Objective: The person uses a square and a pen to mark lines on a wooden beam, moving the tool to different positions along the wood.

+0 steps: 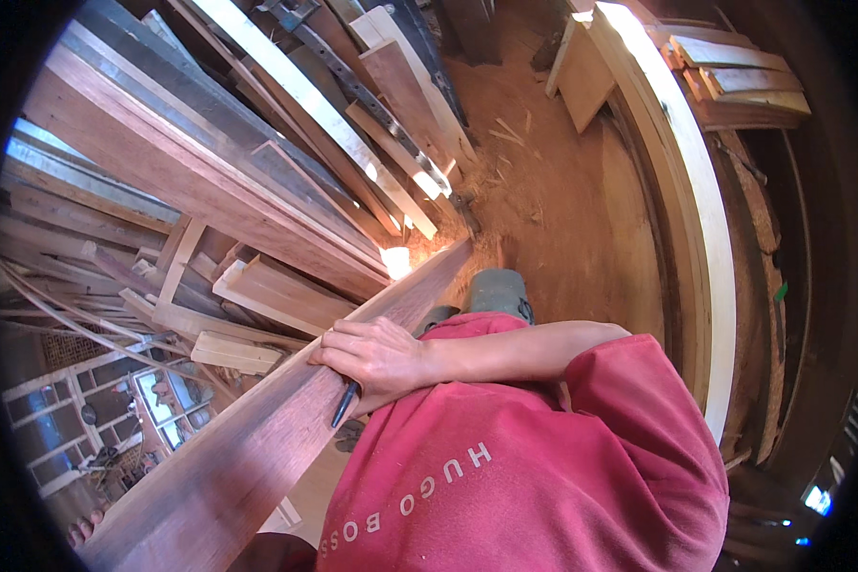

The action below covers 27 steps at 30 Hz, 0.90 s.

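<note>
Head view: my right hand grips the wooden plank slanting across my front, probably steadying it, pen tucked close; left hand at the near end, grip too hidden to tell.

From where I stand, the long board is bare reddish-brown wood, matt and fairly smooth, with visible grain. The pen lying against it looks like dark, slightly glossy plastic. The red shirt is soft, matt cloth, creased and speckled as if with dust, and its pale lettering looks flat and printed. The stacked planks are unvarnished wood, some dull, some paler. A holed bar among them looks like dark metal. On the right, a pale beam appears smooth beside a rough-edged wooden slab. The brown floor looks matt and powdery, with thin wood shavings.
</note>
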{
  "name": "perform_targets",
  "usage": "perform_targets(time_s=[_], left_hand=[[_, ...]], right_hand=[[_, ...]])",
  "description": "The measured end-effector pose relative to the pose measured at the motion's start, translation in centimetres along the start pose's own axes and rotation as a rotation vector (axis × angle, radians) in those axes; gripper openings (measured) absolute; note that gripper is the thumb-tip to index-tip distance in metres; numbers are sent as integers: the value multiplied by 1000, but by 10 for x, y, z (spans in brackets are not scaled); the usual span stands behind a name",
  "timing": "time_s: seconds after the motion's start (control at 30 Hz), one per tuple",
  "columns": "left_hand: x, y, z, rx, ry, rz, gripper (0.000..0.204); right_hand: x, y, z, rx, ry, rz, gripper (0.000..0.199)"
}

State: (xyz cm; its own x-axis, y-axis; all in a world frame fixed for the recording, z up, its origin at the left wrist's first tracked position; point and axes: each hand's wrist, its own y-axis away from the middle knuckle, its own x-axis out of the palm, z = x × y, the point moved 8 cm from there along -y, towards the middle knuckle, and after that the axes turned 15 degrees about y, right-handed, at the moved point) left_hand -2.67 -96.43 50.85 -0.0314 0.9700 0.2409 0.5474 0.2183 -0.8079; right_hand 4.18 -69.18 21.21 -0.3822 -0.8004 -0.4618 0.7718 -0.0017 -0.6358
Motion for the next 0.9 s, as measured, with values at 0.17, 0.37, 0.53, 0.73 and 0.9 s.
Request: perform_targets(time_s=[0.17, 0.37, 0.53, 0.73, 0.9], left_hand=[[30, 10, 6, 6, -96, -62, 71], [75, 24, 32, -13, -197, -127, 77], [112, 29, 59, -30, -264, -171, 82], [154, 30, 105, -78, -283, -210, 89], [183, 26, 126, -86, -294, -263, 94]], right_hand=[[21, 5, -48, -9, -42, 137, 78], [28, 6, -115, -20, -110, 211, 76], [34, 1, -155, 2, -91, 291, 83], [25, -20, -199, 39, -107, 336, 83], [10, -45, -226, 61, -136, 231, 75]])
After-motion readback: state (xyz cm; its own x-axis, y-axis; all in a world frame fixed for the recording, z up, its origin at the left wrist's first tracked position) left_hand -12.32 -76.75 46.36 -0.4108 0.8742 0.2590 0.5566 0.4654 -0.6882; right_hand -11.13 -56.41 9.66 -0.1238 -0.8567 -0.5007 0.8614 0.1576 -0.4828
